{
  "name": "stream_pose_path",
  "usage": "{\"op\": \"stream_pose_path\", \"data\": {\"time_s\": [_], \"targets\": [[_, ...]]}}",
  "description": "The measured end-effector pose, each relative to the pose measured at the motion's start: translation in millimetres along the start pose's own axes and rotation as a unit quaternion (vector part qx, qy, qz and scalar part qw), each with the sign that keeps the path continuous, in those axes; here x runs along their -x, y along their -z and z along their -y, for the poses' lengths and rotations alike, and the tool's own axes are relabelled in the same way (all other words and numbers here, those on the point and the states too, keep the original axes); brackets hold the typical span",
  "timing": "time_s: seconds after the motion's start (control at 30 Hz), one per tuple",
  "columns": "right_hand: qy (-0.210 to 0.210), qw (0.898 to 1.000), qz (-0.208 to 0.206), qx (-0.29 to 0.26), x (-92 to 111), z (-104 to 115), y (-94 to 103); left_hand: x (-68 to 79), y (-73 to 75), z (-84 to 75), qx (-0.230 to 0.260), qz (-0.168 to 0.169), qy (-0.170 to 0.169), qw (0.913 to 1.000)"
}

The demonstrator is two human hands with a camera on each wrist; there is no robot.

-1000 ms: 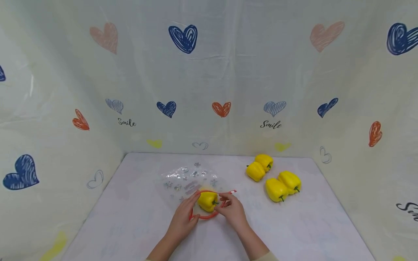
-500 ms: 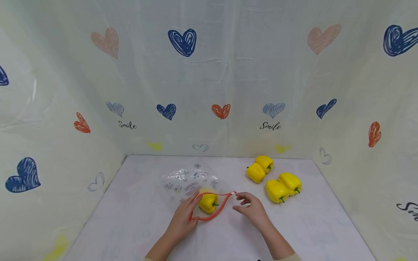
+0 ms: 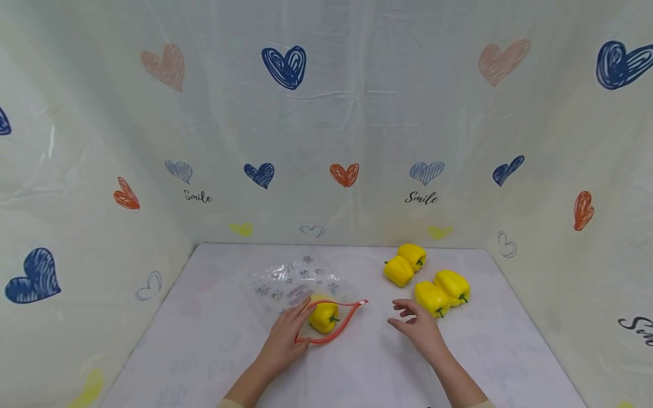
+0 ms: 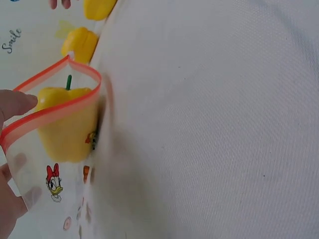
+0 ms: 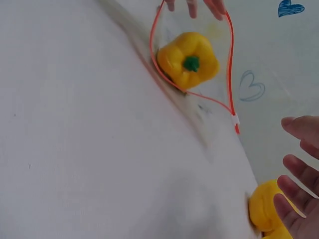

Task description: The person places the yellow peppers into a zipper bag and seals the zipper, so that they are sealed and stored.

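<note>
A clear zip bag point(image 3: 278, 292) with a red zip rim and a white slider lies on the table, its mouth facing the person. One yellow bell pepper point(image 3: 323, 317) with a green stem sits inside. My left hand point(image 3: 283, 337) holds the mouth apart by the rim at its left side; through the film its fingers point(image 4: 31, 196) show in the left wrist view. To the right of the slider, my right hand point(image 3: 420, 331) hovers with relaxed fingers and nothing in them. It is nearest to a loose yellow bell pepper point(image 3: 431, 297).
Beside that pepper lies another yellow bell pepper point(image 3: 452, 285). Farther back, two more, a front pepper point(image 3: 399, 271) and a rear pepper point(image 3: 413, 256), touch each other. A pale cloth covers the table point(image 3: 194, 340). Heart-printed curtains point(image 3: 316, 124) enclose the back and sides.
My right hand has left the bag's rim near the slider and moved right toward the loose peppers. The left hand stays at the bag, and the mouth now narrows to a point at the slider.
</note>
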State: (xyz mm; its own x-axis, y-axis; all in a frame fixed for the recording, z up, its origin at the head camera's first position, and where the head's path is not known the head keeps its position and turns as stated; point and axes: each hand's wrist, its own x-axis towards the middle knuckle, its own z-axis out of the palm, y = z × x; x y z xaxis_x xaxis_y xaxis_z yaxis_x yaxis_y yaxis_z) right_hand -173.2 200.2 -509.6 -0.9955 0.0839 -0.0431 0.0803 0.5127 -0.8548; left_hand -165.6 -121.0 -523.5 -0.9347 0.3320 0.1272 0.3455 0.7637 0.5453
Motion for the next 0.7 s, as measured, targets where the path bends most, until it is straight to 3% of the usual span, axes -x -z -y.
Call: {"op": "stream_pose_path", "data": {"time_s": [0.47,0.7], "targets": [[0.026,0.995,-0.093,0.032,-0.6,-21.8,36.3,-1.9,2.2,1.9,-0.019,0.016,-0.026,0.9994],[0.046,0.988,-0.13,0.066,-3.3,-32.9,48.3,-2.7,1.7,0.8,-0.019,0.023,-0.019,0.9994]]}}
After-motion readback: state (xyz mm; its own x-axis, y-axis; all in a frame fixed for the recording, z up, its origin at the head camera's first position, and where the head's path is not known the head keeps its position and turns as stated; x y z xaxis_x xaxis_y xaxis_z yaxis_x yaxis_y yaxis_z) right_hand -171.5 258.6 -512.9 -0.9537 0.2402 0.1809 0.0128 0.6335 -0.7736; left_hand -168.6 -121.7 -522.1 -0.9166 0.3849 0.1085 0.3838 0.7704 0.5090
